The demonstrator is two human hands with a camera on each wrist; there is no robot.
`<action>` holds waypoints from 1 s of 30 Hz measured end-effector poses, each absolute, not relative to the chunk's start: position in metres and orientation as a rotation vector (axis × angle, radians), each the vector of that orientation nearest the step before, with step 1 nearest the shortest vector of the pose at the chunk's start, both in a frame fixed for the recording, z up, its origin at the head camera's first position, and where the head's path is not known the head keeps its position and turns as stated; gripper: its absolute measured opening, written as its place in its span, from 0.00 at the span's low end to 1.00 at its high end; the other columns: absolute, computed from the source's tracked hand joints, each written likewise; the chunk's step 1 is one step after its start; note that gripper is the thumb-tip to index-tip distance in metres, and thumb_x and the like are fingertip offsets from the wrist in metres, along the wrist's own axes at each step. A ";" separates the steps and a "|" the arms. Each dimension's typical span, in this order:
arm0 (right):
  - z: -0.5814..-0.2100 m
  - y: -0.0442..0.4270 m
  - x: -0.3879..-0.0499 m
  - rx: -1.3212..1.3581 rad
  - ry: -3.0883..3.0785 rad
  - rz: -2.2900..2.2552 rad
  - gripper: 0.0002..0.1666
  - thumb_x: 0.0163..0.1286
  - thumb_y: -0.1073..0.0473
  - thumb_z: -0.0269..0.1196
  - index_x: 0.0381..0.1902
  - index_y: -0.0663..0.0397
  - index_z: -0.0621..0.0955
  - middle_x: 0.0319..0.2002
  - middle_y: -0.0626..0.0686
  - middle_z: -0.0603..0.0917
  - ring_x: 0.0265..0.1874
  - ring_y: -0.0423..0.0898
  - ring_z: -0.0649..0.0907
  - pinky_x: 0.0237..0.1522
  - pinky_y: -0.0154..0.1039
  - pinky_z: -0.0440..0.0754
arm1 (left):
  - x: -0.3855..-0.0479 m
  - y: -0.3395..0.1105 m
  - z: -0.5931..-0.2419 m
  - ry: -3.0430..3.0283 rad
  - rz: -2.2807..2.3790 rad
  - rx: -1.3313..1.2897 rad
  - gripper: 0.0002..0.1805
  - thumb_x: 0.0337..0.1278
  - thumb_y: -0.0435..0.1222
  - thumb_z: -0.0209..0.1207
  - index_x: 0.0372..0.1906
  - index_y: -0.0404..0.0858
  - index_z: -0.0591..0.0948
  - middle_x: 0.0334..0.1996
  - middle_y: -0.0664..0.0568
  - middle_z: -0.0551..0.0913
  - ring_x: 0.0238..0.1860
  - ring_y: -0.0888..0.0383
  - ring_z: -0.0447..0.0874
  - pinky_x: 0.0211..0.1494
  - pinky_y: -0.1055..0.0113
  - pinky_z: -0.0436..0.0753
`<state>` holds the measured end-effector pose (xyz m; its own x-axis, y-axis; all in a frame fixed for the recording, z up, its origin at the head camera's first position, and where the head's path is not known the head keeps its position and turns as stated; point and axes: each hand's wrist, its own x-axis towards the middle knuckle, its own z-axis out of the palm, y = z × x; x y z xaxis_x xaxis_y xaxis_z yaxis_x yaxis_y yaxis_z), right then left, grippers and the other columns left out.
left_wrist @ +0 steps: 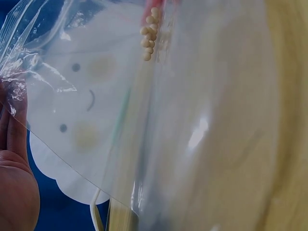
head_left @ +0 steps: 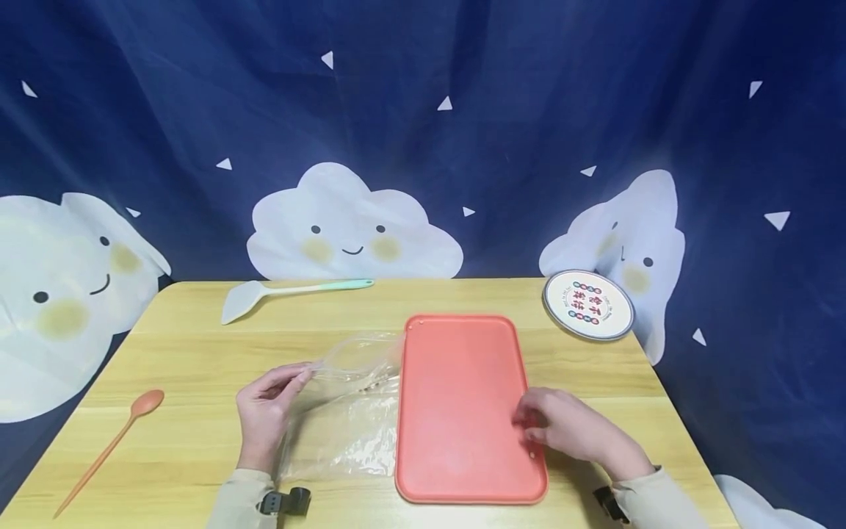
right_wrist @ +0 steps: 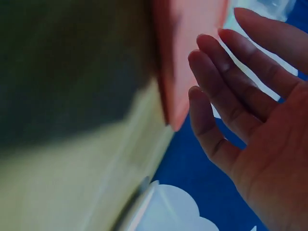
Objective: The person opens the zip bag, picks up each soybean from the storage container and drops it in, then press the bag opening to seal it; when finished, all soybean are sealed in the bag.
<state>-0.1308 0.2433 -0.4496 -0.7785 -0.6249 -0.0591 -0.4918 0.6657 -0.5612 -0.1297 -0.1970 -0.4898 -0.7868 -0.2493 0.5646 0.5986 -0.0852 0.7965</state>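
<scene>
My left hand (head_left: 267, 411) pinches the rim of a clear plastic zip bag (head_left: 350, 441), whose mouth gapes toward the red tray. Several small round pale beans (left_wrist: 150, 33) show through the film in the left wrist view. The bag's right side meets the left edge of the red tray (head_left: 463, 404). Over the tray's right edge hovers my right hand (head_left: 571, 430), its fingers loosely bent and nothing visible in them. A small pale bean (head_left: 532, 455) lies on the tray just below those fingers, and a couple of small specks show at its top left corner.
A white spatula (head_left: 243, 300) with a mint handle lies along the back edge of the wooden table (head_left: 198, 367). At the back right rests a round white plate (head_left: 611, 316) with printed writing. An orange spoon (head_left: 147, 402) lies at the left. Behind hangs a blue cloud-patterned curtain (head_left: 529, 110).
</scene>
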 end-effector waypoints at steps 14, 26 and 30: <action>-0.465 0.243 -0.116 -1.062 2.666 -0.595 0.18 0.48 0.70 0.72 0.27 0.43 0.78 0.30 0.37 0.71 0.31 0.37 0.70 0.30 0.34 0.73 | -0.130 -0.199 -0.491 -1.636 -1.902 -0.350 0.07 0.47 0.10 0.60 0.34 0.15 0.81 0.34 0.29 0.84 0.36 0.51 0.88 0.41 0.70 0.85; -0.468 0.240 -0.116 -1.119 2.700 -0.526 0.20 0.51 0.71 0.70 0.22 0.41 0.74 0.27 0.36 0.69 0.28 0.37 0.69 0.28 0.32 0.71 | -0.126 -0.197 -0.486 -1.641 -1.876 -0.343 0.09 0.44 0.06 0.57 0.33 0.13 0.80 0.33 0.30 0.85 0.33 0.56 0.88 0.39 0.72 0.85; -0.468 0.239 -0.120 -1.057 2.667 -0.605 0.17 0.54 0.69 0.70 0.25 0.42 0.76 0.27 0.35 0.71 0.28 0.35 0.71 0.30 0.34 0.75 | -0.127 -0.196 -0.486 -1.656 -1.873 -0.320 0.08 0.45 0.07 0.58 0.33 0.14 0.80 0.33 0.31 0.85 0.34 0.56 0.88 0.39 0.72 0.85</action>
